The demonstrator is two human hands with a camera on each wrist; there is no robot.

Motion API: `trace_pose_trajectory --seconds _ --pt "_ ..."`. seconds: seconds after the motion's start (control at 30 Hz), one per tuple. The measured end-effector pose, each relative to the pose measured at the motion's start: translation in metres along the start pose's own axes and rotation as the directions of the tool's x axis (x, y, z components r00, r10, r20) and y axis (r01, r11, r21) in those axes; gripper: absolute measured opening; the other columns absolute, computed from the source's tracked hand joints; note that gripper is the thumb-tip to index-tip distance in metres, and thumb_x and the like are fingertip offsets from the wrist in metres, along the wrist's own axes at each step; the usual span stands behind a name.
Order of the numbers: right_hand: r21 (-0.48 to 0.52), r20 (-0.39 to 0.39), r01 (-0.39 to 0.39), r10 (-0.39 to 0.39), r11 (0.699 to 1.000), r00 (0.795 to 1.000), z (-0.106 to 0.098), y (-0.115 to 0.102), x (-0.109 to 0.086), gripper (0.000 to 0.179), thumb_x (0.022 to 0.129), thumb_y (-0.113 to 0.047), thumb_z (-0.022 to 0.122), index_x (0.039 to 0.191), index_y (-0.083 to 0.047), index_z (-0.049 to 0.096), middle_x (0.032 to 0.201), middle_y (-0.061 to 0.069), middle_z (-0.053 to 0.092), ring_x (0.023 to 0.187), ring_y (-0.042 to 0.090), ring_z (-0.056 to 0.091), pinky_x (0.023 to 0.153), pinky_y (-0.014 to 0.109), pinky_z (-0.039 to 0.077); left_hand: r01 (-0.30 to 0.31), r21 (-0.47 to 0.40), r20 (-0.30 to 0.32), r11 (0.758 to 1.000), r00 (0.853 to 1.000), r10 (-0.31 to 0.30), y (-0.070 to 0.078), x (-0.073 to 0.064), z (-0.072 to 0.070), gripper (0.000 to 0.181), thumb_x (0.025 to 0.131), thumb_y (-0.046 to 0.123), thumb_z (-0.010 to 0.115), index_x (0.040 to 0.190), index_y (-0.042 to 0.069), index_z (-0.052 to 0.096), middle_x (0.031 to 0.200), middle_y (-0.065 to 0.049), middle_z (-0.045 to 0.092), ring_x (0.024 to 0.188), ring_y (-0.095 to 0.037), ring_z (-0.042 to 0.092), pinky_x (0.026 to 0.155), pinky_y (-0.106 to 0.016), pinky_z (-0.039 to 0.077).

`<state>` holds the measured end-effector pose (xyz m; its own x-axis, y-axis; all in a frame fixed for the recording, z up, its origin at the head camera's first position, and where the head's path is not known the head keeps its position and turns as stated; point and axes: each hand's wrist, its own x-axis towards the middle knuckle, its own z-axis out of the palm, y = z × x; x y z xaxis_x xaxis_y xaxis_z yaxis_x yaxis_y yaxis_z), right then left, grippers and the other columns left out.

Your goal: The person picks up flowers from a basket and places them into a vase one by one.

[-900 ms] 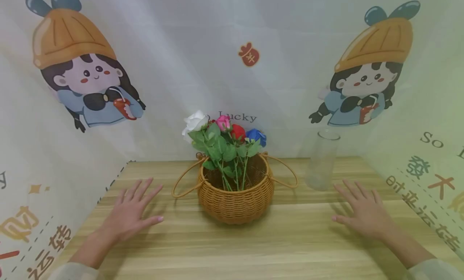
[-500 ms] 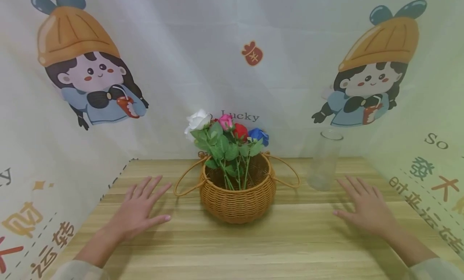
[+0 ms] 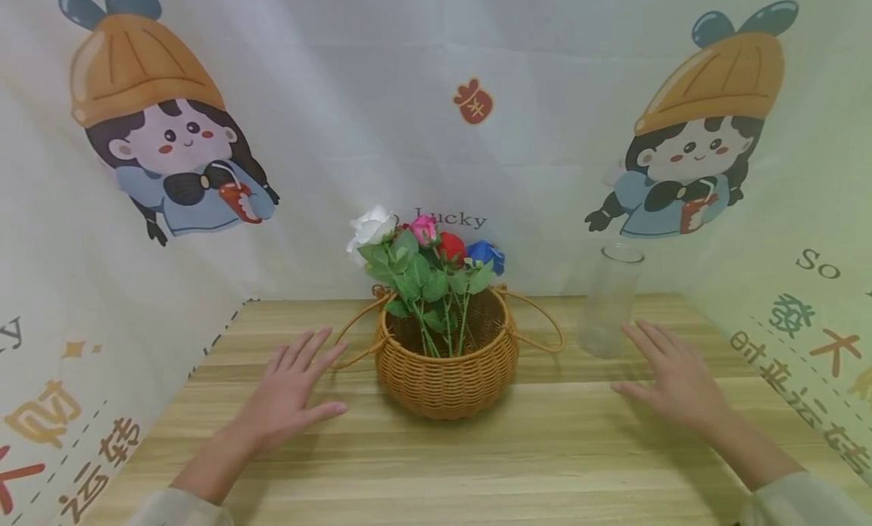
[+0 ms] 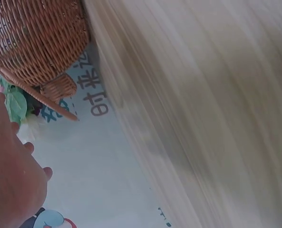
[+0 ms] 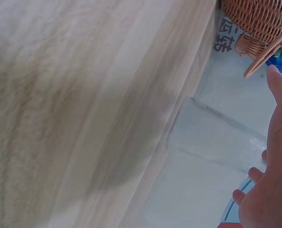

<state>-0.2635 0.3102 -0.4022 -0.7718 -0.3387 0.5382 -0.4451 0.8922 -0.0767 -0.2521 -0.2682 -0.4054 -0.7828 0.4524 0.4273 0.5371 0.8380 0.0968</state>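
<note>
Wicker basket (image 3: 446, 386) stands upright, mouth up, handles (image 4: 48, 100) spread sideways; its roses (image 3: 417, 275) point up, slightly tilted. I see the glass vase (image 3: 608, 306) upright toward the table's (image 3: 436, 465) rear edge, wood stretching wide in front. Left hand (image 3: 289, 401), loosely spread, grasping nothing, nears one handle; right hand (image 3: 681, 382), likewise, the vase.

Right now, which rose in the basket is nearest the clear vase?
The blue rose, rightmost of all; the white rose, pink rose and front red rose are farther left.
</note>
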Motion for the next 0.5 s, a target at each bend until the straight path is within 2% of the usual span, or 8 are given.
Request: trace_pose_trajectory --seconds 0.2,0.5 --pt "0.022 -0.011 -0.017 0.018 1.000 1.000 -0.001 -0.005 0.007 0.094 0.080 -0.041 0.086 0.155 -0.005 0.043 0.153 0.031 0.045 0.134 0.058 0.046 0.103 0.078 0.038 0.025 -0.056 -0.001 0.998 1.000 -0.025 0.009 0.007 0.003 0.085 0.093 0.054 0.068 0.164 0.023 0.034 0.172 -0.017 0.024 0.156 -0.048 0.022 0.117 -0.077 0.021" --pt "0.058 -0.041 -0.076 0.079 0.995 0.996 -0.002 -0.014 0.019 0.091 0.082 -0.036 0.086 0.154 -0.001 0.042 0.153 0.034 0.044 0.133 0.059 0.046 0.103 0.078 0.038 0.007 -0.113 -0.046 0.994 0.999 -0.012 0.020 0.017 0.010 0.084 0.093 0.050 0.069 0.163 0.019 0.036 0.171 -0.018 0.025 0.154 -0.049 0.026 0.115 -0.078 0.023"
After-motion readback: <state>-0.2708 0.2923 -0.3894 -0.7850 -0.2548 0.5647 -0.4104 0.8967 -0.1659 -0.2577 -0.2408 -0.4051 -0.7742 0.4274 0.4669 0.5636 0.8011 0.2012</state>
